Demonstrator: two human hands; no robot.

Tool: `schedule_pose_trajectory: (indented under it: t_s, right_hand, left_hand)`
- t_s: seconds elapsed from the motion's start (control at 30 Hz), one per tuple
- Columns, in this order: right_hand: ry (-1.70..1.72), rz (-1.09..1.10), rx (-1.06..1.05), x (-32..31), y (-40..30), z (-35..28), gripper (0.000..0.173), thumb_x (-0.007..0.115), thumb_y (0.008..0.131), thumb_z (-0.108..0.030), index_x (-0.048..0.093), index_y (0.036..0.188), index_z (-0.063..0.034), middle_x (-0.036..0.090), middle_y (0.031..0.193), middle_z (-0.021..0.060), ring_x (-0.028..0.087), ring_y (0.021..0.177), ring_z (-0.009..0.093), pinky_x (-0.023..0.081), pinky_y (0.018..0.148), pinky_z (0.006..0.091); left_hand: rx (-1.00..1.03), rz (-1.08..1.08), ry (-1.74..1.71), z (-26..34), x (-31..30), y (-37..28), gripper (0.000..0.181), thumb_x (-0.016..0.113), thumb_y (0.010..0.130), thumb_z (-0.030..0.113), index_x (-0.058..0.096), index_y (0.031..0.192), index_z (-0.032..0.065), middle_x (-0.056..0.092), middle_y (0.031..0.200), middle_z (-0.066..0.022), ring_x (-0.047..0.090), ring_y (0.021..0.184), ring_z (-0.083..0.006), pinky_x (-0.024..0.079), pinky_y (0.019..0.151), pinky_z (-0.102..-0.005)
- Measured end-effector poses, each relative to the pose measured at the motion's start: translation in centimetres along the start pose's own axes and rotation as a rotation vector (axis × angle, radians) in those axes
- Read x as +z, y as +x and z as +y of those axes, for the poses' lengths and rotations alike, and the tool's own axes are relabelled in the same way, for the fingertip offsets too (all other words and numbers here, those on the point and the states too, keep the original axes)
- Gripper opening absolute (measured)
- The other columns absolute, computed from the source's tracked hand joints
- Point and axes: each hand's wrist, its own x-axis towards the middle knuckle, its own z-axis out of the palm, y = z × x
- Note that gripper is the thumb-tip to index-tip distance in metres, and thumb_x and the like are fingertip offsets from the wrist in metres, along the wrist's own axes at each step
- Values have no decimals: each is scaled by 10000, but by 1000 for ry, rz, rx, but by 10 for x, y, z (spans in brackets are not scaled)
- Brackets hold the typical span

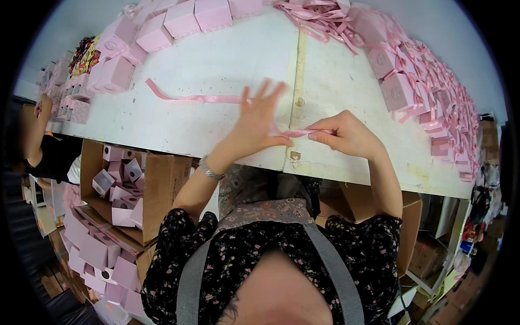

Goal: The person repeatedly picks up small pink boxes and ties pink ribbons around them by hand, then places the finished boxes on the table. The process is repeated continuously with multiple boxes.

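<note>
A length of pink satin ribbon (199, 98) lies across the white worktop, its far end curling up to the left. It runs behind my left hand (260, 115), whose fingers are spread and somewhat blurred. Just right of that palm the ribbon looks bunched or twisted. My right hand (345, 134) pinches this part between thumb and fingers, a little above the table near its front edge. Whether the left thumb touches the ribbon cannot be made out.
Pink boxes (213, 15) line the back left. A heap of pink ribbons (321, 18) lies at the back, with ribbon-tied boxes (398, 91) stacked right. Below left, a cardboard carton (166, 191) holds small boxes. Another person's arm (42, 118) shows at far left.
</note>
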Motion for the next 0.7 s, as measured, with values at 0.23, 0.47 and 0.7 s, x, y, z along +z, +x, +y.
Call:
schedule_pose_trajectory:
  t_s: [0.23, 0.47, 0.7]
  right_hand:
    - [74, 175, 75, -28, -5, 24, 228, 605, 913, -216, 674, 870, -3, 506, 568, 7, 424, 506, 79, 356, 481, 267]
    - [201, 43, 162, -3, 18, 76, 275, 602, 912, -265, 675, 844, -9, 522, 563, 3, 440, 529, 76, 356, 484, 266]
    - [252, 68, 313, -1, 24, 93, 278, 611, 874, -276, 667, 813, -10, 580, 647, 18, 496, 582, 81, 399, 502, 247]
  left_hand:
    - [-380, -343, -583, -26, -48, -3, 525, 639, 849, 141, 445, 1334, 97, 580, 678, 9, 525, 628, -92, 418, 582, -255]
    - [-3, 256, -2123, -136, -130, -80, 314, 480, 957, 121, 514, 1261, 49, 628, 1155, -171, 620, 885, -185, 515, 709, -253]
    - [-668, 1177, -1632, -203, -109, -106, 571, 364, 1012, 243, 147, 1444, -60, 250, 1498, -207, 270, 1388, -317, 292, 1123, -464]
